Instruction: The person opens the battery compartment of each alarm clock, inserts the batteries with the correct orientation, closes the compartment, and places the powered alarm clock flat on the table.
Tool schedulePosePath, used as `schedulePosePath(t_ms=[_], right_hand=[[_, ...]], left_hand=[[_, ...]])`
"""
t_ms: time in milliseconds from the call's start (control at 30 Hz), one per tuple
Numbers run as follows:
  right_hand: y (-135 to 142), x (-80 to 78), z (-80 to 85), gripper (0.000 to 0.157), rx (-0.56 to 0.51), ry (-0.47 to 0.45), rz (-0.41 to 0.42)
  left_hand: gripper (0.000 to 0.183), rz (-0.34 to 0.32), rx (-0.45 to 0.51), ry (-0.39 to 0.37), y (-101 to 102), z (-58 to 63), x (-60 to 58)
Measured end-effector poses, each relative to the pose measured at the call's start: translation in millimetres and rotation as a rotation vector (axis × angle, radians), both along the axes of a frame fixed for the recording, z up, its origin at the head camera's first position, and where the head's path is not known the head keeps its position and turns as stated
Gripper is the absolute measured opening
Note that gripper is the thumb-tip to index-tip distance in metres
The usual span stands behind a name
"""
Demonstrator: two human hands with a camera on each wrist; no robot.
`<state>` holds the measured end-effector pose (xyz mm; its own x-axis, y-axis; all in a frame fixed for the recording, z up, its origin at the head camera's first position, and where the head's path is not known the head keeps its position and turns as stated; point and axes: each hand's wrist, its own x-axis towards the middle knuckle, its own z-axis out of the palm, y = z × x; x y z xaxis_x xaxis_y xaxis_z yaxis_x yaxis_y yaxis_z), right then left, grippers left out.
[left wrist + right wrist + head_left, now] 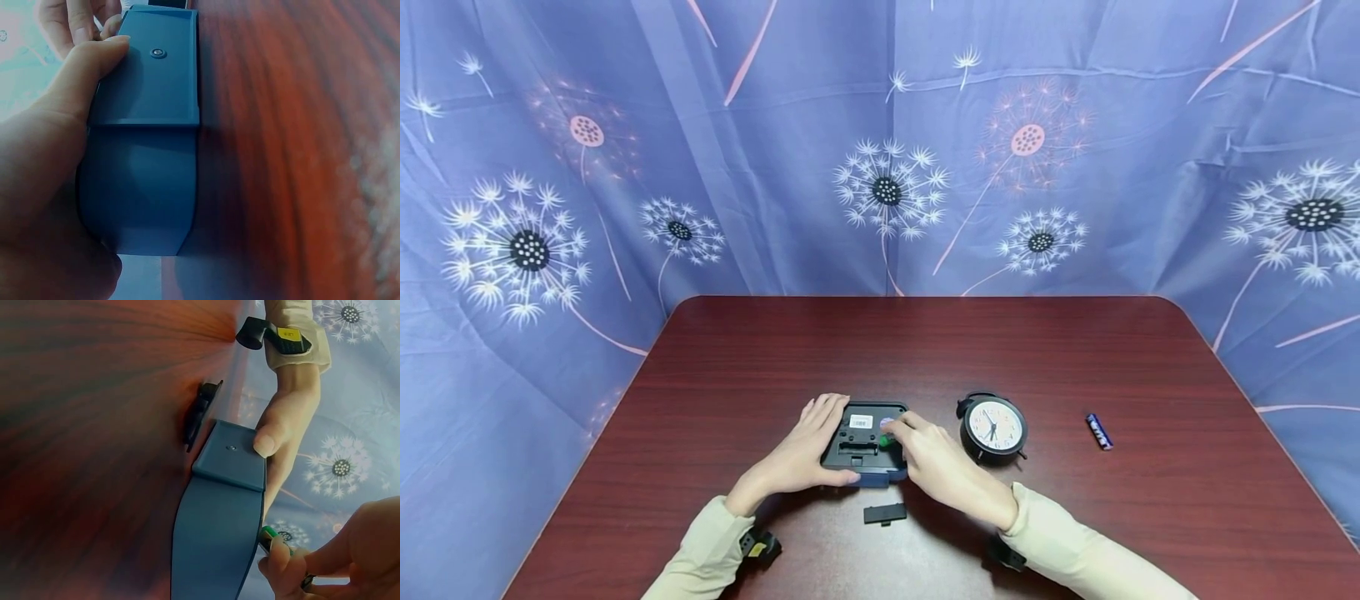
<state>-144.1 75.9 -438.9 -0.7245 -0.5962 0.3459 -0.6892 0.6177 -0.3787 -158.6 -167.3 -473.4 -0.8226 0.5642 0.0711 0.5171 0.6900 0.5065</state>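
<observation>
A boxy dark-blue device (pixel 872 480) lies on the table, its black back facing up with a white label and an uncovered battery compartment (pixel 857 449). My left hand (pixel 808 446) grips it from the left, fingers along the far left edge and thumb (pixel 106 53) on the near side. Above the right part of the back, my right hand (pixel 936 462) pinches a green battery (pixel 269 532) in its fingertips, largely hidden by the fingers. Just in front of the device lies a small black battery cover (pixel 885 514), seen edge-on in the right wrist view.
A round black alarm clock (pixel 995 425) with a white dial lies to the right of my right hand. Farther right is a blue battery (pixel 1099 432). A blue curtain (pixel 775 208) with dandelion prints hangs behind the dark red wooden table (pixel 760 350).
</observation>
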Motion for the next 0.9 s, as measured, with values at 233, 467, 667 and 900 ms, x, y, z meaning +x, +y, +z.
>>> schedulePosePath(t_ms=[233, 467, 667, 900], right_hand=[[-3.2, -0.7, -2.9, 0.025, -0.039, 0.004, -0.028], [-4.2, -2.7, -4.8, 0.016, -0.063, -0.002, -0.041], [-6.7, -3.9, -3.5, 0.015, -0.059, -0.029, -0.045], [-9.4, -2.7, -2.5, 0.013, -0.063, -0.038, -0.044]], left_hand=[[0.109, 0.0, -0.009, 0.004, -0.2, -0.8, -0.1], [0.109, -0.001, -0.012, 0.013, 0.6, -0.2, -0.8], [0.109, 0.0, -0.015, 0.002, 1.2, 2.6, -0.4], [0.109, -0.003, -0.017, 0.008, 0.6, 1.2, -0.2]])
